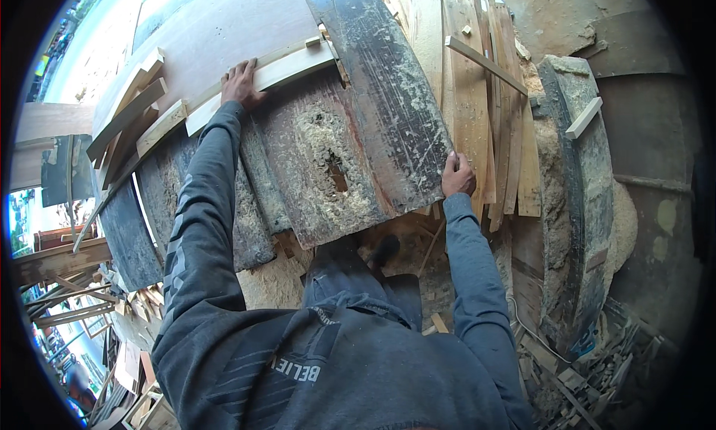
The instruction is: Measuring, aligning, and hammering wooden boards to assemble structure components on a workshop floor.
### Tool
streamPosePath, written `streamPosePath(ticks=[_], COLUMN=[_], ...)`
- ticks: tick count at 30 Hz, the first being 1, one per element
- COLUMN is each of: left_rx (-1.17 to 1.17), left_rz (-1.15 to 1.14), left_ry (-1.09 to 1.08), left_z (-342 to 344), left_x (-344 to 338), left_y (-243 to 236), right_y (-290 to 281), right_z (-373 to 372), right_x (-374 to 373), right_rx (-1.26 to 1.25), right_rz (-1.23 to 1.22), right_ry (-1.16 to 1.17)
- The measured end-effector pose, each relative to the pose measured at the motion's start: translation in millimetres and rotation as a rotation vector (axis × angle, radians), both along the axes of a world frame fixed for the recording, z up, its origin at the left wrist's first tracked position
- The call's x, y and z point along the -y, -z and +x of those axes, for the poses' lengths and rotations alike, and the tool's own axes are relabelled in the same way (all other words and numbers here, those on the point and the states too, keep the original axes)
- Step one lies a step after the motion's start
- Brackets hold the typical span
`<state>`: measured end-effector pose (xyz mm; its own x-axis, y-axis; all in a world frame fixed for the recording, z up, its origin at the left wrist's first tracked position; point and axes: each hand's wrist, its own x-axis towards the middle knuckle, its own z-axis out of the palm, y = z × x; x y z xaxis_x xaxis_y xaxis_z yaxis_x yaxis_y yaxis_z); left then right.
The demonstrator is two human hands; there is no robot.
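Observation:
My left hand [242, 85] reaches far forward, its fingers bent over a pale wooden strip [294, 66] and its thumb on the near side. The strip lies along the near edge of a large smooth board [224, 27]. A small wood block [312, 41] rests at the strip's right end. My right hand [459, 174] is closed around the near right corner of a dark, worn plank [380, 94] of the workbench. Between my hands, a brown bench plank [287, 143] has a slot ringed with sawdust [321, 135].
Several wood offcuts [134, 113] are stacked at the left end of the bench. Long planks [470, 109] stand to the right, with a loose stick [485, 64] across them. Farther right is a sawdust-covered beam [578, 206]. Scrap wood [597, 378] litters the lower right.

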<state>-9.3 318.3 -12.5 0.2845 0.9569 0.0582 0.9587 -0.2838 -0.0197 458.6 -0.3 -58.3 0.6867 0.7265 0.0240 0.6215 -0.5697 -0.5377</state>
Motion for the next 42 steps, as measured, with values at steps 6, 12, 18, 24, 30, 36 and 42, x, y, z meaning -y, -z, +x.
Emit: streamPosePath(ticks=[6, 12, 18, 24, 30, 36, 42], left_rx=[0.038, 0.077, 0.110, 0.242, 0.423, 2.450, 2.091], left_rz=[-0.059, -0.072, -0.130, -0.235, 0.055, -0.072, 0.281], left_ry=[0.000, 0.009, 0.042, 0.027, -0.545, -1.311, -1.431], left_z=[3.0, 10.8, 27.3, 48.8, 98.5, 125.3, 147.6], left_x=[0.5, 65.7, 219.2, 350.6, 436.7, 472.4, 500.4], left_y=[-8.0, -9.2, -11.9, -30.7, -29.0, 9.3, -5.9], right_y=[-2.3, 0.4, -18.5, -68.6, -69.0, -61.2, -86.4], right_z=[-1.9, 1.8, -11.9, -86.3, -117.3, -106.2, -82.7], right_x=[0.7, 2.4, -0.3, 24.7, 31.4, 78.9, 157.7], right_rx=[-0.001, -0.015, 0.217, 0.070, -0.018, -0.192, -0.477], right_rz=[0.057, 0.010, 0.068, 0.262, 0.162, 0.169, 0.072], right_ry=[-0.022, -0.034, -0.153, -0.950, -1.095, -1.209, -1.411])
